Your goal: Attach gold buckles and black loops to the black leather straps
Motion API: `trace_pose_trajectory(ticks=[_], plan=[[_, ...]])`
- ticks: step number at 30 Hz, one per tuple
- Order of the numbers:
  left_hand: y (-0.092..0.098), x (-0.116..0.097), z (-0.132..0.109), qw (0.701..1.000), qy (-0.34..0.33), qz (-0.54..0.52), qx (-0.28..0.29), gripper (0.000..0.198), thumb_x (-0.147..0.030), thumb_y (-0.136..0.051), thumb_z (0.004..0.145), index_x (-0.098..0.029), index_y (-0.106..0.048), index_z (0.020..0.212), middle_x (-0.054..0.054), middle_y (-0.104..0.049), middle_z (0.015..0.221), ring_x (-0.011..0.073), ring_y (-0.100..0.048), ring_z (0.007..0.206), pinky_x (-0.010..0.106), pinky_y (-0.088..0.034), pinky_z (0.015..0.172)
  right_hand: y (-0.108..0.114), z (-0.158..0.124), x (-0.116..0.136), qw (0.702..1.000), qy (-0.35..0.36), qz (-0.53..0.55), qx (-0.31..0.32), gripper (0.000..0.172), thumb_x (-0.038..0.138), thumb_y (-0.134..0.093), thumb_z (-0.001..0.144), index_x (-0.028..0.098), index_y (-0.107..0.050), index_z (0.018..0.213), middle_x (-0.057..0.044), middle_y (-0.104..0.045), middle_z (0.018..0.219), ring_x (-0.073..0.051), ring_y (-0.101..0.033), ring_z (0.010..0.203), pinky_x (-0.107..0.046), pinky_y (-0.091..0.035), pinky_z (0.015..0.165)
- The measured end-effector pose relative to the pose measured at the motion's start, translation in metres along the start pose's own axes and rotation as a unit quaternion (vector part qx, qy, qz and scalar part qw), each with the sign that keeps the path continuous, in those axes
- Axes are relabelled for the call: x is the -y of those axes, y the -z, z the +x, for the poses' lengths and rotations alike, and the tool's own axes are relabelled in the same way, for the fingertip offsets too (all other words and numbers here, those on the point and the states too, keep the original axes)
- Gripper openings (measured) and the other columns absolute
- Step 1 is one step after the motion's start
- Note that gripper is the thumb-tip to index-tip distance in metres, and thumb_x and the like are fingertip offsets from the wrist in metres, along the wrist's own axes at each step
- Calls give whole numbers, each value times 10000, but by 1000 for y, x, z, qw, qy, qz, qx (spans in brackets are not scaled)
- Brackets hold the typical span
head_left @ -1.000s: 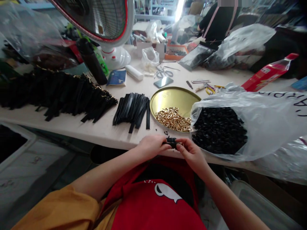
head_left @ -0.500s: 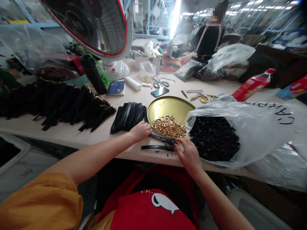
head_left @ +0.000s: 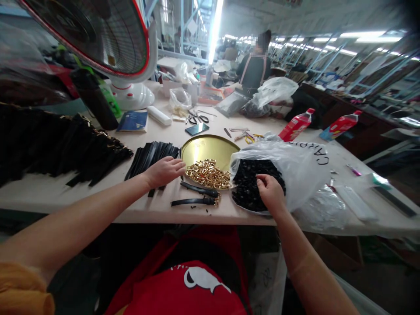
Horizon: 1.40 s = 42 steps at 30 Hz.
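My left hand (head_left: 166, 170) hovers at the right end of a stack of black straps (head_left: 147, 155), its fingers stretched out beside the golden tray (head_left: 216, 146). Two black straps with gold buckles lie in front of that tray: an upper strap (head_left: 198, 188) and a lower strap (head_left: 192, 201). My right hand (head_left: 272, 192) is over the small black pieces (head_left: 251, 175) in a clear plastic bag (head_left: 302, 162). Its thumb and fingertips are pressed together; what is between them is too small to make out. Gold metal fittings (head_left: 210, 173) are heaped in the tray.
A large fan (head_left: 98, 35) stands at the back left, above a heap of black straps (head_left: 55, 144). Farther back are a phone (head_left: 197, 129), scissors (head_left: 197, 117), pliers (head_left: 250, 139) and a red bottle (head_left: 297, 124). A person (head_left: 254, 70) stands beyond the table.
My right hand has left the buckle ends of the two straps and moved right to the bag. My left hand has lifted off the upper strap, its fingers now extended. The view has swung right.
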<state>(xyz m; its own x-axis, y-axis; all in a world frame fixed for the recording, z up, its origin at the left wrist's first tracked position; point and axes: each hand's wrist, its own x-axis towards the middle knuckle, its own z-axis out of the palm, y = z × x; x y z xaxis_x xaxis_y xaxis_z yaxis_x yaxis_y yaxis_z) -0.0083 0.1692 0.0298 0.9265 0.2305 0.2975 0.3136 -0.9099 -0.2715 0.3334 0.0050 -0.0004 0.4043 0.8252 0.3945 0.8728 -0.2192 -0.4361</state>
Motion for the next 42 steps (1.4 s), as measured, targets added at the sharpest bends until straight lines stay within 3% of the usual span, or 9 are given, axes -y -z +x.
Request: trace_pose_trajectory(ticks=[5, 9, 11, 16, 19, 24, 27, 38, 42], plan=[[51, -28, 20, 999, 7, -44, -24, 266, -116, -352, 855, -161, -542, 1036, 77, -598, 1082, 182, -505, 1039, 345, -318, 924, -24, 29, 17, 992, 26, -96, 80, 267, 268, -472, 795, 160, -615, 992, -103, -608, 942, -212, -580, 822, -301, -422, 704], [76, -69, 28, 966, 143, -214, 2, 288, -161, -359, 826, -141, -523, 1063, 89, -610, 971, 181, -560, 876, 332, -409, 801, -42, 44, 23, 983, 31, -140, 117, 204, 265, -559, 742, 171, -648, 899, -95, -597, 865, -206, -579, 739, -298, -406, 647], [78, -87, 27, 896, 250, -364, 42, 260, -189, -356, 815, -138, -533, 998, 60, -617, 833, 150, -573, 729, 274, -439, 675, -46, 45, 20, 984, 37, -124, 118, 161, 238, -570, 724, 161, -646, 843, -90, -590, 841, -205, -572, 740, -302, -404, 661], [63, -116, 27, 591, 390, -694, 133, 184, -252, -363, 797, -153, -504, 863, -18, -572, 669, 61, -454, 435, 176, -353, 422, -40, 36, 17, 995, 16, -26, 95, 136, 201, -525, 722, 138, -603, 814, -82, -592, 825, -195, -554, 776, -315, -420, 723], [49, -126, 34, 521, 396, -748, 112, 186, -283, -412, 791, -152, -489, 898, -11, -592, 727, 39, -433, 427, 159, -338, 412, -31, 20, 29, 974, -71, 179, 121, 157, 270, -573, 695, 146, -569, 791, -44, -595, 750, -170, -553, 695, -314, -438, 684], [30, -125, 42, 570, 405, -713, 55, 189, -318, -434, 797, -140, -489, 834, -31, -554, 605, 42, -423, 400, 157, -334, 400, -20, -15, 65, 815, -193, 490, 239, 247, 330, -666, 645, 188, -530, 795, 14, -609, 736, -115, -562, 632, -289, -458, 664], [20, -122, 42, 603, 415, -680, 53, 195, -325, -441, 789, -139, -498, 805, -34, -535, 569, 49, -429, 390, 161, -345, 389, -23, -28, 82, 761, -216, 551, 263, 250, 321, -688, 633, 203, -557, 811, 18, -627, 779, -102, -573, 635, -290, -473, 688], [15, -130, 32, 716, 412, -557, 85, 198, -318, -418, 773, -161, -538, 761, -22, -582, 562, 84, -476, 402, 186, -349, 406, -26, -47, 97, 689, -272, 606, 292, 325, 212, -624, 644, 214, -625, 969, -20, -659, 921, -157, -609, 846, -367, -445, 867], [17, -133, 30, 714, 416, -558, 75, 197, -317, -404, 782, -165, -527, 762, -23, -582, 572, 87, -483, 412, 186, -354, 417, -29, -58, 95, 731, -247, 571, 281, 392, 319, -634, 689, 222, -590, 1066, -17, -670, 855, -165, -623, 829, -399, -439, 879]])
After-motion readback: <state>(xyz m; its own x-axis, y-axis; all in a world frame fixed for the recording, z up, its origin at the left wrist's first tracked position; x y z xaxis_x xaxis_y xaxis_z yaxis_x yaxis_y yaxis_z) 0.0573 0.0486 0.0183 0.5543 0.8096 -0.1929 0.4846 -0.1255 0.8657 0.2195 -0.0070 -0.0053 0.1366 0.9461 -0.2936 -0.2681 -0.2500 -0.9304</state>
